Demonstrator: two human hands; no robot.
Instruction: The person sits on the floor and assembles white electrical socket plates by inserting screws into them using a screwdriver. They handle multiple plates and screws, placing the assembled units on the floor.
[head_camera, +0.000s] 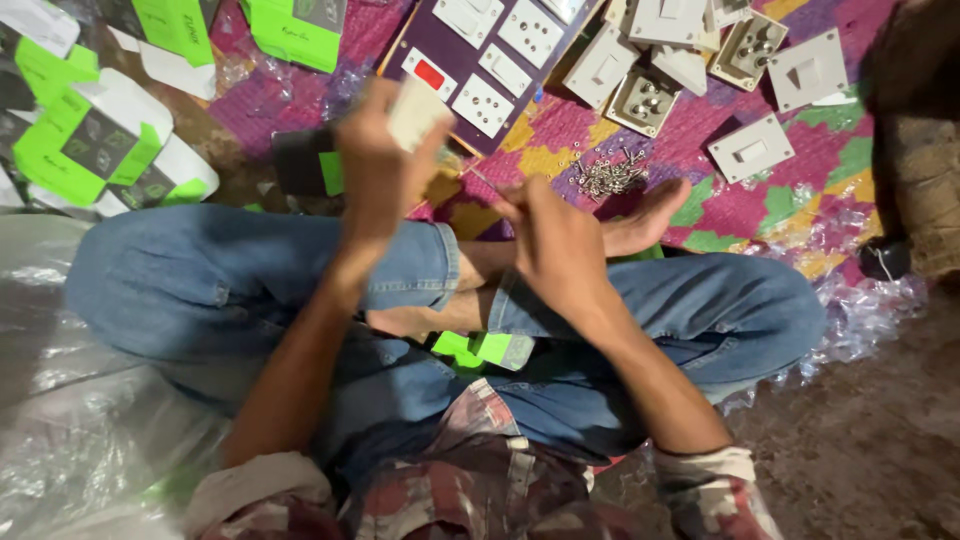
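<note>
Floor work: patterned pink-green mat over dirt, clear plastic sheet near left. Green-white boxes far left. Left hand clamped on white switch plate; right hand closed on thin screwdriver. Screw pile just beyond, purple switch board far centre.

Left hand motion-blurred, white switch half hidden, top boxes cropped

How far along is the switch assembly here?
Done: several white switch plates lie on the mat. In hand: left hand holds a white switch piece; right hand holds a thin screwdriver-like tool. Left: a pile of screws and open-backed units.
</note>
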